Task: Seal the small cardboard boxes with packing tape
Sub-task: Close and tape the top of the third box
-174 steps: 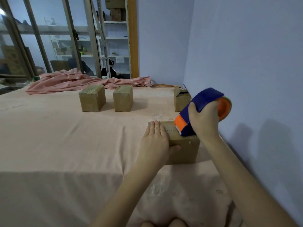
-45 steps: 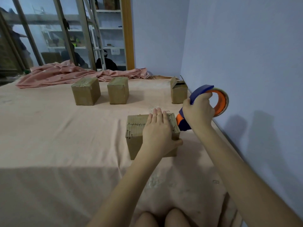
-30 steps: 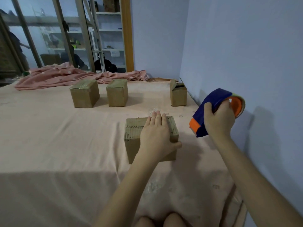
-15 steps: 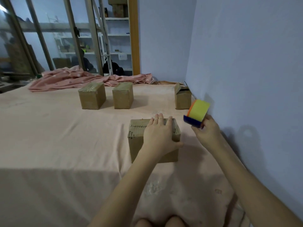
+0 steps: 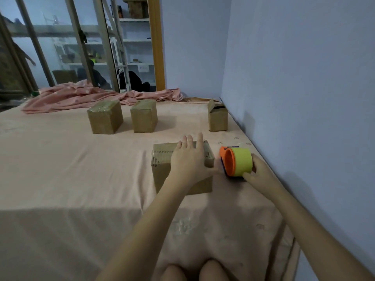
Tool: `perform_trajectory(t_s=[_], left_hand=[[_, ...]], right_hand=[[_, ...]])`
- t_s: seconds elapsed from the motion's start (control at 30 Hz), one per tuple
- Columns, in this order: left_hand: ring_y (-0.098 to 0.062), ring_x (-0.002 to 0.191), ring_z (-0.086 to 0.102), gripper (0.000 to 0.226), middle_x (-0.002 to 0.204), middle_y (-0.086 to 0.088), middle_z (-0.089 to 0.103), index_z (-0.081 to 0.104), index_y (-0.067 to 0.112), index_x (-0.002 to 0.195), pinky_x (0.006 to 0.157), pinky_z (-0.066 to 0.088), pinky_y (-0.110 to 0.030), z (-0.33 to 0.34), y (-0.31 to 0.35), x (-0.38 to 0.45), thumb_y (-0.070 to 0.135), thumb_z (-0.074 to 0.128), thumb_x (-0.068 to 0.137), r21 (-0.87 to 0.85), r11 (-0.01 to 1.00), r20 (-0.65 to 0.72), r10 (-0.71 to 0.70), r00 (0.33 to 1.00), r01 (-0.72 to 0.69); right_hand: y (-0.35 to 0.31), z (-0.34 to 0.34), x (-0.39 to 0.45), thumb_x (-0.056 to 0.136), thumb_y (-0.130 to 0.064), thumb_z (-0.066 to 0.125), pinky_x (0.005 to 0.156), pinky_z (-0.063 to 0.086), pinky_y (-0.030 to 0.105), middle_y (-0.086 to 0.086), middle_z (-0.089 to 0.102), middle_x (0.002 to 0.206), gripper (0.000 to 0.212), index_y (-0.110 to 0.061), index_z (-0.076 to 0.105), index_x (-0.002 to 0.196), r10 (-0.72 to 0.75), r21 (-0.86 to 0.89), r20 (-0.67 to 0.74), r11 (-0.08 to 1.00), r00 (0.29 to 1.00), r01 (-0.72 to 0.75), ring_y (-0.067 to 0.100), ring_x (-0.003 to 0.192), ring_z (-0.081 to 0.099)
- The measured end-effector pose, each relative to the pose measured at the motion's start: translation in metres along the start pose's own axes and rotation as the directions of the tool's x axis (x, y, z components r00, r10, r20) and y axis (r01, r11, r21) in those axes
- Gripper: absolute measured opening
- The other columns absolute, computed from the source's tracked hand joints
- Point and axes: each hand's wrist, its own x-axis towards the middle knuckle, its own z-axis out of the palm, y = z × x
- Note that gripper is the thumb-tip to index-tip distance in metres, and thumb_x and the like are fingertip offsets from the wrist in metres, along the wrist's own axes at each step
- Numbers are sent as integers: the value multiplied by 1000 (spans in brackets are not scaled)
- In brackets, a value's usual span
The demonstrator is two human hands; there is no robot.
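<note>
Centrally, at the middle of the frame: near box point(image 5: 182, 169) on the pink sheet point(image 5: 71, 169), top flaps down. Left hand point(image 5: 189, 159) lies flat on its top, fingers straight and pointing to 12 o'clock, thumb hooked over the right edge.

Just at 3 o'clock of that box: tape dispenser point(image 5: 236, 162), orange hub facing the box, yellow-green roll, a bit of blue frame showing beneath. It sits down on the sheet, close to the box; touching or not, cannot tell. Right hand point(image 5: 258, 172) holds it from the 4 o'clock side, thumb curled along the lower rim of the roll, other fingers hidden behind it.

Toward 11 o'clock, well apart from the near box: two closed boxes side by side, left one point(image 5: 105, 116) with glossy tape on top, right one point(image 5: 144, 115) narrower. At 1 o'clock, close to the blue wall point(image 5: 304, 78): open box point(image 5: 218, 116), one flap standing up.

Far edge at 11 o'clock: rumpled pink cloth point(image 5: 81, 96). Glass panes and shelves beyond it. Bare knees at 6 o'clock.
</note>
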Motion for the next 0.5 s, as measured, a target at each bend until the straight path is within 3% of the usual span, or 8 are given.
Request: perform_trajectory(t_s=[0.1, 0.17, 0.23, 0.3, 0.33, 0.4, 0.43, 0.5], left_hand=[[-32, 145, 5, 116, 157, -20, 5, -11, 12, 150, 117, 8, -39, -4, -1, -1, 80, 41, 72, -71, 997, 25, 9, 1000, -8], [-29, 146, 5, 111, 158, -14, 5, -9, 18, 151, 116, 11, -41, -12, -4, -3, 78, 45, 74, -246, 969, 68, -9, 998, 26], [-23, 144, 15, 99, 158, -3, 14, 2, 27, 151, 112, 22, -42, -23, -9, -5, 67, 56, 78, -630, 769, 101, -54, 993, 106], [-15, 140, 27, 77, 154, 4, 28, 22, 28, 149, 108, 29, -33, -34, -17, -9, 46, 61, 85, -922, 381, 2, -183, 983, 73], [-12, 138, 31, 63, 150, 5, 35, 32, 27, 146, 105, 31, -28, -37, -23, -12, 36, 59, 89, -954, 299, -101, -315, 944, -2], [-8, 137, 32, 45, 146, 8, 41, 44, 29, 139, 107, 30, -27, -31, -40, -22, 28, 50, 94, -936, 345, -256, -542, 800, -66], [-8, 138, 30, 43, 146, 10, 40, 45, 30, 138, 111, 29, -31, -24, -48, -29, 29, 45, 96, -943, 330, -246, -606, 756, -42], [-9, 139, 27, 43, 150, 8, 35, 38, 28, 143, 116, 22, -34, -6, -56, -39, 32, 36, 100, -967, 247, -108, -617, 780, 61]], right_hand=[[2, -2, -6, 78, 6, 54, 90, 45, 33, 1, 53, 115, 44, -10, 48, 118, 39, 59, -208, 998, 977, -27, 20, 113, 52], [-7, -4, -12, 79, -8, 54, 94, 45, 36, 2, 51, 117, 36, -9, 50, 115, -3, 48, -403, 999, 915, 24, 21, 111, 52], [-25, -4, -16, 78, -17, 47, 97, 43, 32, 3, 52, 117, 37, -7, 54, 113, -179, -52, -481, 983, 858, 175, 18, 111, 52], [-48, 0, -16, 83, -21, 43, 101, 37, 22, -4, 52, 120, 37, -10, 57, 115, -294, -81, -402, 955, 867, 286, 8, 115, 48], [-59, 5, -16, 86, -25, 41, 100, 31, 11, -12, 50, 122, 38, -15, 56, 119, -292, -39, -325, 954, 899, 296, -3, 117, 45], [-75, 20, -13, 94, -32, 37, 88, 21, -8, -23, 44, 128, 39, -25, 48, 131, -201, 117, -139, 969, 970, 217, -26, 110, 35], [-77, 30, -12, 98, -34, 35, 86, 18, -10, -23, 40, 134, 40, -26, 42, 137, -142, 202, -50, 968, 989, 149, -29, 109, 32], [-75, 52, -10, 101, -38, 29, 101, 16, 3, -17, 30, 147, 45, -26, 30, 145, -70, 308, 59, 950, 996, 49, -17, 124, 25]])
